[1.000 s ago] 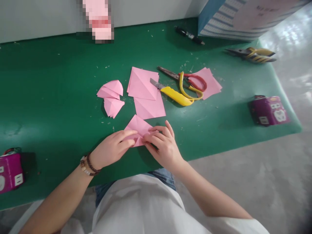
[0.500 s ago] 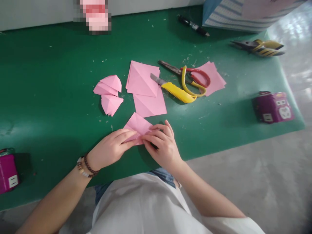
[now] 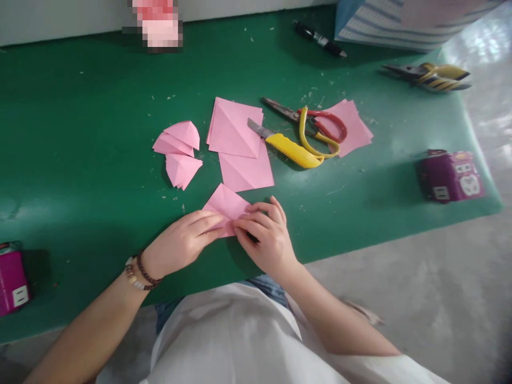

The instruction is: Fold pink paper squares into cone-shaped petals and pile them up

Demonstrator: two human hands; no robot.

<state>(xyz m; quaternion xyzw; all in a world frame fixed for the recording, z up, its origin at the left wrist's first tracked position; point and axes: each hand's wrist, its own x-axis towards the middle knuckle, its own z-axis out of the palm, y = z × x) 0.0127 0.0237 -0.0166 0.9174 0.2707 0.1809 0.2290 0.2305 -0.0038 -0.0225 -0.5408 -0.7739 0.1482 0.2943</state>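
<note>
A creased sheet of pink paper [image 3: 226,201] lies near the table's front edge, between my two hands. My left hand [image 3: 187,239] grips its left side, fingers pressed together over the paper. On the other side my right hand [image 3: 267,234] pinches the lower right edge, with its little finger raised. Part of the paper is hidden beneath the fingers. Just beyond it rest flat pink squares [image 3: 236,128] with diagonal creases. Folded pink paper pieces [image 3: 182,154] sit to their left. A yellow utility knife [image 3: 294,151] has its blade lying over the squares.
Red-and-yellow-handled scissors [image 3: 306,120] lie partly on more pink paper [image 3: 354,128]. Farther off are a black pen [image 3: 320,39], yellow-handled pliers [image 3: 434,76] and a striped box [image 3: 384,24]. Purple boxes stand at the right [image 3: 452,176] and left [image 3: 14,280] of the green table [image 3: 92,122].
Both hands keep nearly the same hold on the pink paper. The view has shifted very slightly, and a foot or shoe now shows on the floor beside my right forearm.
</note>
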